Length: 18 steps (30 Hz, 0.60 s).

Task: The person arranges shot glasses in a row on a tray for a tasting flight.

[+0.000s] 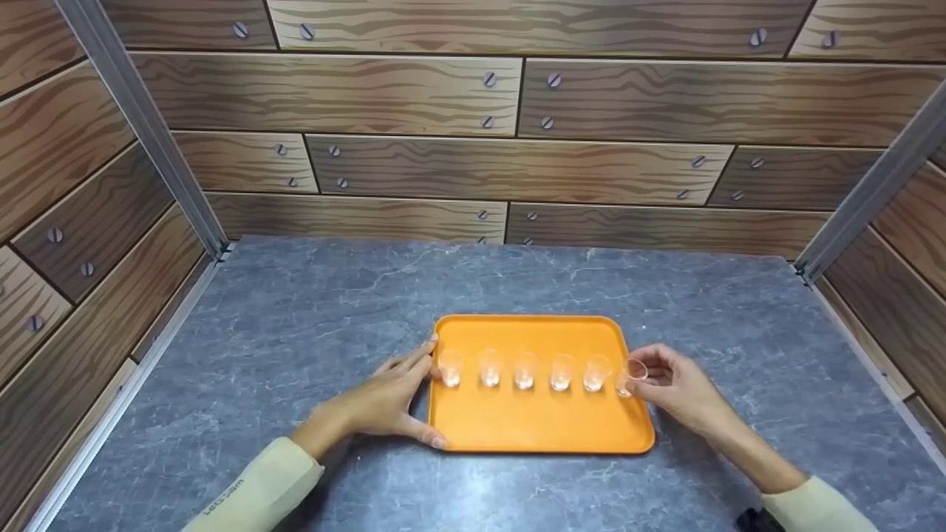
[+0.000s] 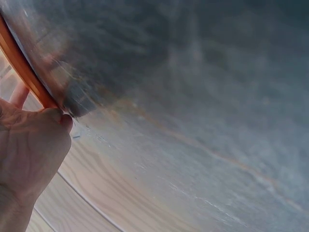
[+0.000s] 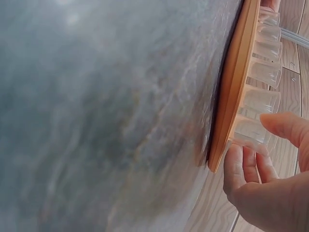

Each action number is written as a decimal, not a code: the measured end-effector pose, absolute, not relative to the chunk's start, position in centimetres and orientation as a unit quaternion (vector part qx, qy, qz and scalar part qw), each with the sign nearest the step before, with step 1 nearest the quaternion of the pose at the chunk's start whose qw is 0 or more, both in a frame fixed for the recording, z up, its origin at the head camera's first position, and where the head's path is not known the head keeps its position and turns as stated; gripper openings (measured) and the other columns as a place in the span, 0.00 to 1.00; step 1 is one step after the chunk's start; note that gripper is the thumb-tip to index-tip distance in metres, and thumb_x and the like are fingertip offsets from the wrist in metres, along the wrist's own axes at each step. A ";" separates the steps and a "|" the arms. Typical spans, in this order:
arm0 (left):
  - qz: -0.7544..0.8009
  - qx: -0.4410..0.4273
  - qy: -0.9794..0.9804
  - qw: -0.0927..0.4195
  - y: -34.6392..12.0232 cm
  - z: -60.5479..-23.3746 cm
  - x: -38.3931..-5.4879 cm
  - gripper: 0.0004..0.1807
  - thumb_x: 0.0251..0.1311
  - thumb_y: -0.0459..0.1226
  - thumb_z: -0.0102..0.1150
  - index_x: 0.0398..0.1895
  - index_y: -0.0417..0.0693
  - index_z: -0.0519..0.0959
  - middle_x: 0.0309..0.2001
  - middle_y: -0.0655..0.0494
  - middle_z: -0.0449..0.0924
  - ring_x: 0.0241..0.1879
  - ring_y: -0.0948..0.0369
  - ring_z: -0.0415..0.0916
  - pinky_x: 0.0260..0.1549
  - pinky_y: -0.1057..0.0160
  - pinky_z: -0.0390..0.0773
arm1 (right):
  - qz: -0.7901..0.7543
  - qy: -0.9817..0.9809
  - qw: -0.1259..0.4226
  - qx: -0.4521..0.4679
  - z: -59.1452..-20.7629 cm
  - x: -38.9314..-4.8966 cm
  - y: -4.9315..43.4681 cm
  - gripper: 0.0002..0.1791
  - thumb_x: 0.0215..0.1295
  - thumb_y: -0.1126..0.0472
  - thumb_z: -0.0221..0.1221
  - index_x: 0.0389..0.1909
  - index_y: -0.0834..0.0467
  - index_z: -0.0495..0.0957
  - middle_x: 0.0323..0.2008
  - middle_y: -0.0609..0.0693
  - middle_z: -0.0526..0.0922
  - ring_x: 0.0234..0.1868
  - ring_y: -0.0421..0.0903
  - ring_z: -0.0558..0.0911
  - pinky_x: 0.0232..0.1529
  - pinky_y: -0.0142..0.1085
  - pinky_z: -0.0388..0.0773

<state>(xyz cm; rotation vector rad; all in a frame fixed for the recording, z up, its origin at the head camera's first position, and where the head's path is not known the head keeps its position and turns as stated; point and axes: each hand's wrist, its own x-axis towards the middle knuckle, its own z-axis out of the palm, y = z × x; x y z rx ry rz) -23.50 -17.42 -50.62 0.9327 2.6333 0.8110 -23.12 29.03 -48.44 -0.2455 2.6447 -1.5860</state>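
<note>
An orange tray [image 1: 539,436] lies on the table with several small clear cups in a row across it. My left hand [image 1: 392,399] rests along the tray's left edge, its fingers spread and fairly straight. Its thumb is at the near left corner and its fingertips are beside the leftmost cup [image 1: 450,369]. At the right edge, my right hand [image 1: 676,388] pinches the rightmost cup [image 1: 625,387] between thumb and fingers. In the right wrist view that cup [image 3: 248,129] stands upright at the tray's end. The left wrist view shows only part of the left hand [image 2: 34,150] against the rim.
The table [image 1: 332,295] has a grey marbled top. Behind it stands a wood-patterned wall [image 1: 414,166], with similar panels on both sides and metal posts [image 1: 148,125] at the corners. A small black object [image 1: 759,519] shows by the right sleeve.
</note>
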 end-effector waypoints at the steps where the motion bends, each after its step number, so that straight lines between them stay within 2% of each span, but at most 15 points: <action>1: 0.276 0.319 0.899 0.116 -17.4 -50.6 -23.6 0.50 0.50 0.72 0.78 0.68 0.56 0.68 0.88 0.41 0.41 0.86 0.45 0.43 0.80 0.35 0.44 | -0.512 0.855 0.024 -0.080 -48.4 -23.1 29.0 0.23 0.69 0.69 0.73 0.59 0.73 0.77 0.52 0.61 0.85 0.49 0.47 0.85 0.50 0.30 0.83; 6: 0.271 0.319 0.901 0.117 -17.4 -50.6 -23.6 0.50 0.50 0.72 0.78 0.68 0.57 0.68 0.88 0.40 0.41 0.86 0.46 0.42 0.80 0.34 0.45 | -0.519 0.850 0.030 -0.089 -48.4 -23.0 29.0 0.24 0.68 0.70 0.72 0.60 0.74 0.76 0.53 0.62 0.84 0.50 0.47 0.85 0.50 0.30 0.83; 10: 0.270 0.324 0.899 0.118 -17.3 -50.6 -23.5 0.51 0.50 0.72 0.77 0.67 0.55 0.68 0.88 0.38 0.41 0.86 0.45 0.42 0.80 0.35 0.45 | -0.531 0.840 0.048 -0.098 -48.2 -22.7 29.6 0.27 0.68 0.72 0.71 0.64 0.76 0.72 0.58 0.67 0.82 0.57 0.55 0.84 0.54 0.30 0.82; 15: 0.267 0.332 0.897 0.119 -17.2 -50.4 -23.4 0.49 0.52 0.71 0.77 0.65 0.53 0.68 0.88 0.37 0.42 0.86 0.45 0.40 0.79 0.34 0.45 | -0.527 0.837 0.081 -0.121 -47.3 -22.4 31.2 0.33 0.66 0.79 0.62 0.71 0.77 0.64 0.67 0.73 0.73 0.68 0.67 0.76 0.62 0.27 0.76; 18: 0.271 0.332 0.896 0.116 -17.4 -50.2 -23.3 0.48 0.52 0.69 0.78 0.65 0.52 0.68 0.87 0.35 0.42 0.86 0.45 0.39 0.79 0.31 0.45 | -0.519 0.838 0.092 -0.142 -46.8 -22.4 32.4 0.34 0.66 0.80 0.57 0.73 0.76 0.62 0.69 0.75 0.71 0.70 0.68 0.74 0.64 0.26 0.73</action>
